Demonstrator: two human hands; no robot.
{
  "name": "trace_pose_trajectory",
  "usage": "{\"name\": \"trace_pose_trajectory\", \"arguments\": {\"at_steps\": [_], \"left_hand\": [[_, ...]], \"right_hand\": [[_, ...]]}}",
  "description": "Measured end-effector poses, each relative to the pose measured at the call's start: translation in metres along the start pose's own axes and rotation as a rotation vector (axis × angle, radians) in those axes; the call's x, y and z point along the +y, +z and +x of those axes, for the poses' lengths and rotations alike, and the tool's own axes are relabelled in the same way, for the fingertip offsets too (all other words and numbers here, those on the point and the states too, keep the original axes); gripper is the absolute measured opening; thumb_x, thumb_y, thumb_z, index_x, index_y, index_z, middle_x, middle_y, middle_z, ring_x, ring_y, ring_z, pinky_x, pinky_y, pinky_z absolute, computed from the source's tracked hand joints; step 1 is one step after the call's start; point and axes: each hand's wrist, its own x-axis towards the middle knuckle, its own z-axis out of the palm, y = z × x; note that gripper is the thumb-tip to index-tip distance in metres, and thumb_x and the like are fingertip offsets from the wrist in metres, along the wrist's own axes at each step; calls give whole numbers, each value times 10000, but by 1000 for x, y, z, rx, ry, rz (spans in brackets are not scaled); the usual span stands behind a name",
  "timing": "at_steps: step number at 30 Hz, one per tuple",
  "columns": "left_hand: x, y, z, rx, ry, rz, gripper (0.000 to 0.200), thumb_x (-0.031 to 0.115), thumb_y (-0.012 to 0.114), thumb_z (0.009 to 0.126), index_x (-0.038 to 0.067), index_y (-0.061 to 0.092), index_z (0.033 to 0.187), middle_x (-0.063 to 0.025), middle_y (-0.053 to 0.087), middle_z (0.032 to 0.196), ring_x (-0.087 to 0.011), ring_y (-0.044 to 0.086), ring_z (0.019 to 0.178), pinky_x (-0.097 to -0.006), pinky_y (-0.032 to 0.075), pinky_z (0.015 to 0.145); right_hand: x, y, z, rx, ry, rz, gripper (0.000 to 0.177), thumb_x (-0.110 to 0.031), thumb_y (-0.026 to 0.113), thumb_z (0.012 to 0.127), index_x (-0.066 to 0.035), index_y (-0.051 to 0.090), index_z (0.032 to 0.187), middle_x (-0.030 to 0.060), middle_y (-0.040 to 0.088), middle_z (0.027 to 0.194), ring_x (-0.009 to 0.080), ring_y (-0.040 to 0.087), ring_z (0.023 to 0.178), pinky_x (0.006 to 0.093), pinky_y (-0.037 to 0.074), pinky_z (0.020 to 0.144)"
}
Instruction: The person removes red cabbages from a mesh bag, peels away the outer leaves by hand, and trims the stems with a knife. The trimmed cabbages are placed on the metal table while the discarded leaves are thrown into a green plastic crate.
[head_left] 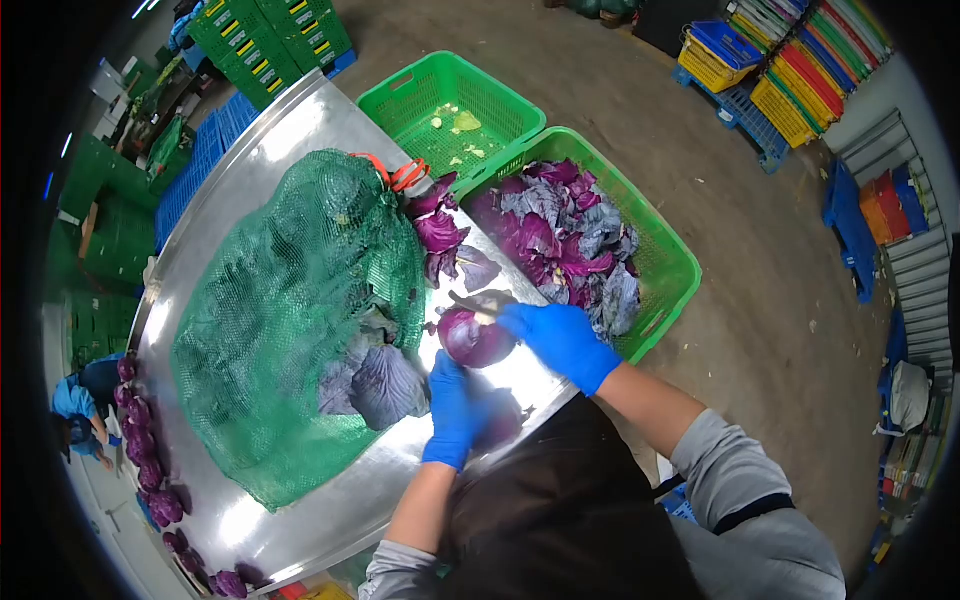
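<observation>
A shiny metal tabletop [305,125] with a raised rim spreads across the left and middle of the scene. On it lies a big green net bag [270,300], bulging with dark round shapes that the mesh partly hides; an orange-red cord [405,177] is at its far end. Two green plastic crates stand against the tabletop's far right edge. The right crate [660,270] holds a loose heap of purple and bluish leaves [570,235], piled toward its left side, with part of its right side bare. The far crate [395,112], touching it, has only a few pale scraps [466,121] on its bottom. At far left, green crates [270,45] with yellow marks are stacked in columns; at far right, yellow crates [780,110] stand on a blue pallet [735,115]. A row of small purple cabbages [140,440] follows the tabletop's left rim. Broad dull purple leaves [385,385] lie at the bag's near right side, and brighter loose leaves [440,235] lie between the bag and the right crate. The purple cabbage [475,338] sits near the tabletop's right edge. The left hand [452,412], blue-gloved, touches its near side; whether it grips cannot be told. The right hand [562,342], also blue-gloved, is closed on a thin dark object [478,305], blurred over the cabbage's far side.
</observation>
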Motion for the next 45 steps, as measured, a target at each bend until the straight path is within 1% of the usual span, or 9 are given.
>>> {"name": "trace_pose_trajectory", "arguments": {"at_steps": [3,6,17,22,23,29,35,37,45], "left_hand": [[17,-24,16,336,153,276,1101,334,854,514,-28,241,1353,-239,352,1290,-355,385,1187,-384,342,1011],[40,-35,52,41,106,-185,1133,390,872,445,-54,284,1305,-234,383,1237,-364,420,1141,-402,393,950],[41,-6,44,137,62,-61,811,336,855,497,-23,461,1108,-167,464,1077,-287,474,1018,-347,428,869],[40,10,15,229,98,215,1208,402,872,472,-84,207,1356,-258,310,1352,-367,330,1253,-410,291,1054],[37,12,7,224,95,168,1186,376,872,487,-77,202,1354,-250,305,1357,-364,318,1262,-408,291,1052],[17,5,-22,242,-56,-405,1179,304,886,482,-45,182,1362,-190,303,1362,-314,329,1259,-387,270,1075],[14,6,-15,356,130,-4,1033,302,835,562,41,236,1362,-253,304,1331,-402,316,1259,-444,345,1015],[16,5,-13,304,94,137,1034,315,835,557,55,243,1364,-257,287,1336,-410,322,1252,-449,363,996],[2,3,-13,301,-15,-295,1049,269,882,490,-15,292,1311,-201,327,1310,-333,329,1250,-395,317,1049]], "right_hand": [[5,13,3,-83,71,-123,339,-422,459,900,-157,627,1027,126,631,711,310,621,650,410,482,571],[2,13,4,-29,38,-54,338,-427,456,900,-168,607,1057,124,621,681,308,616,614,414,475,540],[-4,19,-3,-127,110,-69,469,-428,378,933,-215,340,1350,121,620,686,321,612,590,438,458,506],[29,14,21,-37,279,392,390,-379,413,923,-85,667,961,185,649,821,347,624,797,387,475,742],[18,-1,32,-204,540,581,310,-326,519,902,-83,650,1043,36,631,858,95,536,767,265,452,723],[47,31,45,-58,480,188,350,-322,582,766,-73,633,1007,175,647,813,341,629,786,416,490,695],[-17,8,7,150,42,-36,631,-528,602,755,-25,515,1126,236,623,795,350,638,757,425,503,674],[-30,20,-7,-157,161,124,602,-516,622,737,-27,537,1076,214,634,803,335,643,734,415,509,656],[3,25,-14,-236,179,59,512,-488,658,703,-26,616,921,193,644,817,325,640,775,397,501,698]]}}
